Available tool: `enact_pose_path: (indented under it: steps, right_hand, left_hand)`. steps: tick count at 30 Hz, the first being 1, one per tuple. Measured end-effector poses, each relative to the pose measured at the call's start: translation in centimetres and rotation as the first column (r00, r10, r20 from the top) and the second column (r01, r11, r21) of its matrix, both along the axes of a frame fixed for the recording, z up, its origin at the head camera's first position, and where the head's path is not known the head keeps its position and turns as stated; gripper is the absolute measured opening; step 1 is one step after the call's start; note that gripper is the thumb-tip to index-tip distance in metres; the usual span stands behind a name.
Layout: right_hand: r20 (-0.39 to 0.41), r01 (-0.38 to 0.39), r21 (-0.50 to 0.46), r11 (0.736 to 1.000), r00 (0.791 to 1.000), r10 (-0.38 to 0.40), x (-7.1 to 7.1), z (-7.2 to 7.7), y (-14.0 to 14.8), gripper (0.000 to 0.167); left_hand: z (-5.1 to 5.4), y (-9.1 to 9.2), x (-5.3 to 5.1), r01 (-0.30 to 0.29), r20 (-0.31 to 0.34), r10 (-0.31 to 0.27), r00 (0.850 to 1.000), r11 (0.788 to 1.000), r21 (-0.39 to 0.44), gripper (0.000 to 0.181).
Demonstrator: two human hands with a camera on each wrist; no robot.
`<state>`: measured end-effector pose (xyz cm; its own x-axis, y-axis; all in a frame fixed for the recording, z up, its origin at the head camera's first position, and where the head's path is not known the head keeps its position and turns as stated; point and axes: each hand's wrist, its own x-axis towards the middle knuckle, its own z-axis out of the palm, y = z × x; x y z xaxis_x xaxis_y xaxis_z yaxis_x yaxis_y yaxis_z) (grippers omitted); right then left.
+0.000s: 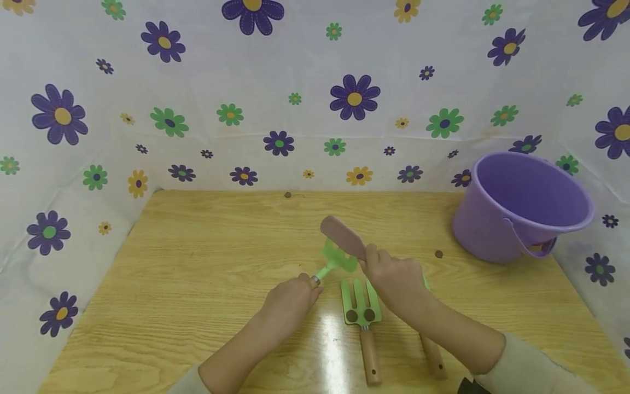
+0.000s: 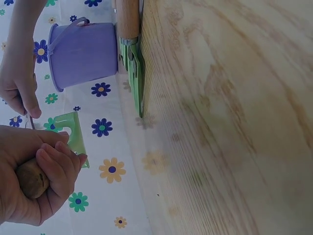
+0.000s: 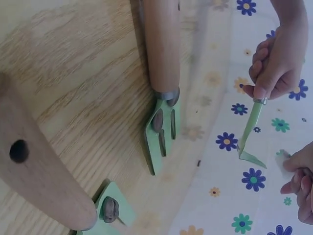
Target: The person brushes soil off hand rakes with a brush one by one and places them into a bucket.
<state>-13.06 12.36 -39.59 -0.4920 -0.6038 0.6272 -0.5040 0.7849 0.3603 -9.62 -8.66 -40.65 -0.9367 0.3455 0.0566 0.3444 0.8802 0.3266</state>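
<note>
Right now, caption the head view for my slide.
Left grip with green tool, right grip with flat brownish piece, above the table.

three green tools (image 1: pixel 367 340), one bucket (image 1: pixel 484 221)

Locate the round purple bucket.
In the head view, the purple bucket stands at the right rear corner of the light-brown wooden table, beside the white flower-patterned cloth.

In the head view, a white cloth (image 1: pixel 266 71) makes the wall at 12 o'clock, and it continues down the sides at 9 and 3 o'clock. It is printed with purple, green and yellow-orange flowers (image 1: pixel 354 98). Below stands a counter (image 1: pixel 197 241) of light yellowish wood with visible grain. At 6 o'clock, a whitish light reflection (image 1: pixel 332 345) shines on its surface.
</note>
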Motion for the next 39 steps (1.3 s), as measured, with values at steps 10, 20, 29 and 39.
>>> enact_pose_path:
  steps: [10,20,29,39]
  right_hand:
    - [0.403,-0.030,-0.195,0.980,0.909,0.108,1.1,1.4,-0.6,0.037]
    - [0.735,0.112,-0.229,0.967,0.672,0.096,2.2,2.3,-0.9,0.038]
    - [0.775,0.082,-0.249,0.965,0.614,0.148,2.7,2.0,-1.3,0.035]
    - [0.799,0.086,-0.228,0.970,0.586,0.136,2.7,1.3,-1.2,0.033]
  left_hand:
    - [-0.1,-0.1,-0.2,0.023,-0.003,-0.023,1.000,0.997,0.076,0.031]
    - [-0.2,-0.1,-0.2,0.044,0.028,-0.047,0.998,0.993,0.114,0.027]
    - [-0.4,-0.1,-0.3,0.061,-0.006,-0.060,0.998,0.991,0.116,0.025]
    - [-0.5,-0.2,-0.4,0.068,-0.043,-0.063,0.997,0.991,0.119,0.024]
